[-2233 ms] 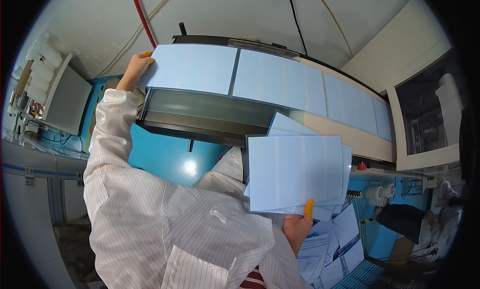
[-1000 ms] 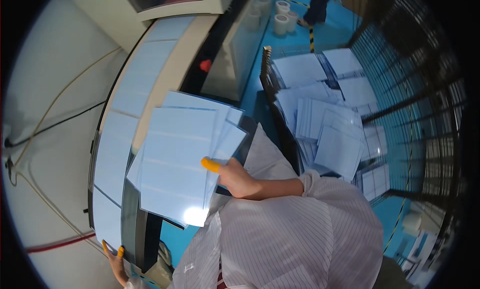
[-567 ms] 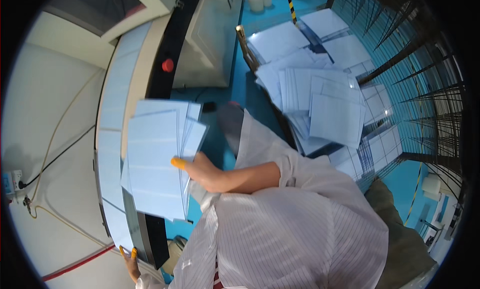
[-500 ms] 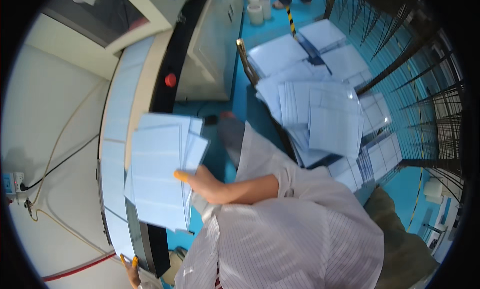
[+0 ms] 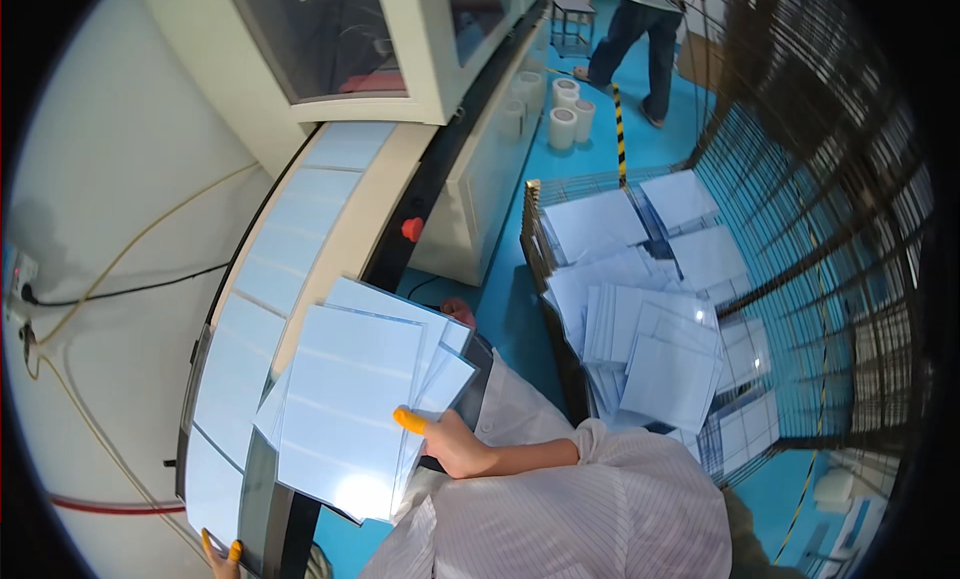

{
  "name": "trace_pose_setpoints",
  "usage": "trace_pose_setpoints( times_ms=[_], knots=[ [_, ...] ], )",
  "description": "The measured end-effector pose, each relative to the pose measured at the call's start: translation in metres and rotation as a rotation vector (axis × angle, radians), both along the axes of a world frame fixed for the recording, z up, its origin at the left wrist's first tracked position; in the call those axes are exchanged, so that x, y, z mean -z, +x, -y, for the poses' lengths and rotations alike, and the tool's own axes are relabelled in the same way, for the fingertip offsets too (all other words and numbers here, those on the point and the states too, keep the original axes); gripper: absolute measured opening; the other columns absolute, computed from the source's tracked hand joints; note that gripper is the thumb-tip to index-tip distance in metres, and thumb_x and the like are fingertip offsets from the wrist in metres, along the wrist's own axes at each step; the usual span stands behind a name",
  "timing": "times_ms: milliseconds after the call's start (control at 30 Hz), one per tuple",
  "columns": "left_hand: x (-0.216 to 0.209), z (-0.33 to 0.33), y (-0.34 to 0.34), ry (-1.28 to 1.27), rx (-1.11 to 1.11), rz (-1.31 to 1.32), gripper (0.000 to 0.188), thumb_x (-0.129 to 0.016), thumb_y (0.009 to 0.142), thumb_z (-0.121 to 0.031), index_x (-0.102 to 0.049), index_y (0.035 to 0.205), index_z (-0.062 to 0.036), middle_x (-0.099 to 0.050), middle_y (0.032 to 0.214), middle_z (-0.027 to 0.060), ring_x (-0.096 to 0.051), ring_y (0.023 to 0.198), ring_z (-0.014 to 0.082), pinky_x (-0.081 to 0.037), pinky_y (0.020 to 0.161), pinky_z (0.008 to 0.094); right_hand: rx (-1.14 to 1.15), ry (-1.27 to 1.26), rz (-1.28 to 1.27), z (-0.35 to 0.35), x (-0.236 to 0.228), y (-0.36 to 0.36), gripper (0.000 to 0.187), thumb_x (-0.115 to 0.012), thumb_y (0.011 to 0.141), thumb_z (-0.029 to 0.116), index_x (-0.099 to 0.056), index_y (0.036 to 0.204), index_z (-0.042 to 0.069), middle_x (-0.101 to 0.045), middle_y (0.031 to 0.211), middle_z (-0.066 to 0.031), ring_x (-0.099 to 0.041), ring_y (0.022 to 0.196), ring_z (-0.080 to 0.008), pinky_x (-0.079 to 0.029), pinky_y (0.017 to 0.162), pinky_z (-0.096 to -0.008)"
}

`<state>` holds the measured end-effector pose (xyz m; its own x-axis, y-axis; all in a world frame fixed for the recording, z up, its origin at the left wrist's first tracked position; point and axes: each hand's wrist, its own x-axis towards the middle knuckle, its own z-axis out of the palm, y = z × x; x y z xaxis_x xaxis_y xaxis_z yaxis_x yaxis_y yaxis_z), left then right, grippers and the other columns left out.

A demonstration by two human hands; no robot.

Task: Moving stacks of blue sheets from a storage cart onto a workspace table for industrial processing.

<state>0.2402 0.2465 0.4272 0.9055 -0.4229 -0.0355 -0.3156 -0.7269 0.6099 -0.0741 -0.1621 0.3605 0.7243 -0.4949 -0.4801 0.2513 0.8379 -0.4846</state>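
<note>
My right hand (image 5: pixel 458 447) is closed on the edge of a fanned stack of thin light-blue panels (image 5: pixel 345 374), its yellow-tipped thumb lying on top; the other fingers are hidden beneath. The stack hangs tilted in front of my body, its left corner overlapping the edge of the conveyor belt (image 5: pixel 342 201). A row of similar panels lies end to end along that belt. At its near end, my left hand (image 5: pixel 222 557) has two yellow-tipped fingers spread apart, touching the near edge of the last panel (image 5: pixel 212 491). The rest of this hand is cut off by the picture's lower edge.
A wire cage cart (image 5: pixel 533 229) to my right holds loose and stacked panels (image 5: pixel 660 354). A pale machine housing (image 5: pixel 440 49) stands over the belt's far end, with a red knob (image 5: pixel 412 229) nearby. White rolls (image 5: pixel 563 127) and a walking person (image 5: pixel 640 49) are farther off.
My view has shifted up and left, so more of the belt, the machine and the other person shows. Both hands stay at their panels.
</note>
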Motion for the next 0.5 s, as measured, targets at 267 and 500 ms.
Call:
trace_pose_setpoints(
  times_ms=[267,500],
  knots=[
    [-0.013,0.025,-0.017,0.002,-0.173,-0.132,0.081,-0.072,0.069,-0.014,-0.027,0.136,-0.0023,-0.040,0.125,0.0162,-0.039,0.111,0.0236,-0.031,0.095,0.0295,-0.063,0.035,-0.031,0.007,-0.023,-0.006,0.027,-0.048,0.090,0.015,-0.045,0.112,0.000,-0.050,0.104,-0.0091,-0.046,0.098,-0.0178,-0.038,0.081,-0.0339],
    [-0.005,0.010,-0.009,0.047,-0.161,-0.059,0.081,-0.072,0.069,-0.015,-0.027,0.136,-0.0031,-0.039,0.127,0.0172,-0.038,0.113,0.0247,-0.031,0.095,0.0306,-0.077,0.089,-0.024,0.007,-0.039,-0.009,0.034,-0.045,0.091,0.014,-0.036,0.121,0.002,-0.042,0.120,-0.0120,-0.039,0.119,-0.0222,-0.032,0.101,-0.0419]
  ],
)
